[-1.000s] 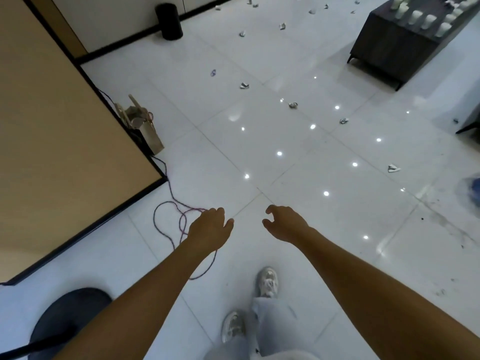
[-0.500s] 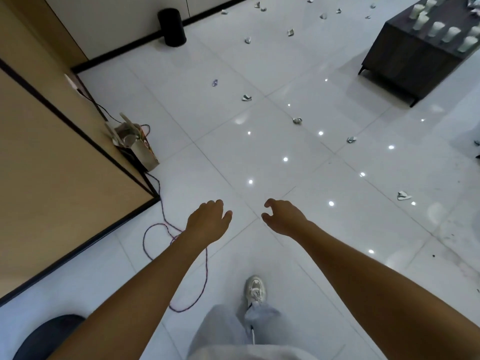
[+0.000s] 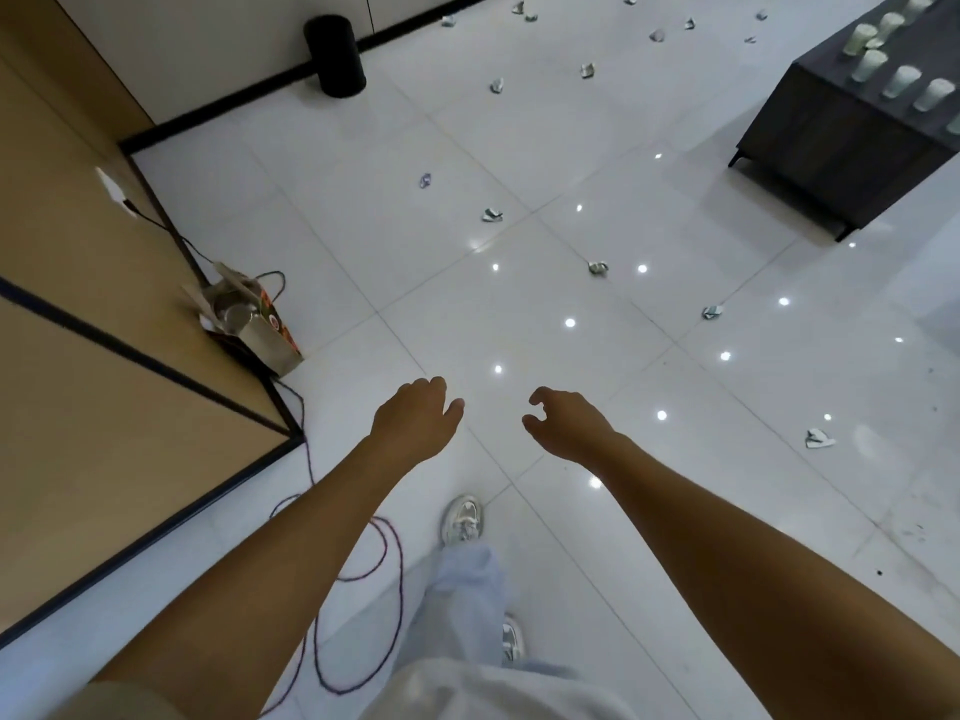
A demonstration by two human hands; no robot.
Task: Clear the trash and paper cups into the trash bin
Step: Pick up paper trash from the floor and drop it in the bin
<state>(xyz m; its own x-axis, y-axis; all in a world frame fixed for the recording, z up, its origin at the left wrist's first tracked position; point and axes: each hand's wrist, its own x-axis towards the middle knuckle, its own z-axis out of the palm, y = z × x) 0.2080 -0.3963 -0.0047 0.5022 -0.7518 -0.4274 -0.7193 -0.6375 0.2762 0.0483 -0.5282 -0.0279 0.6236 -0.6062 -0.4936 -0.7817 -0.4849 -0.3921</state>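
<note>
Both my arms reach out over a white tiled floor. My left hand and my right hand hold nothing, fingers loosely curled and apart. Crumpled bits of trash lie scattered on the floor: one ahead, one farther off, one to the right, one at the right, and several more near the far wall. A black cylindrical trash bin stands against the far wall. Several white paper cups stand on a dark low table at the upper right.
A tan wall panel with black trim fills the left side. At its corner stands an open paper bag. A purple cable loops on the floor by my feet. My white shoe is stepping forward.
I have walked forward: the paper bag, the trash and the dark table have come nearer, and the black round thing at lower left has left the view. Both hands stay empty.
</note>
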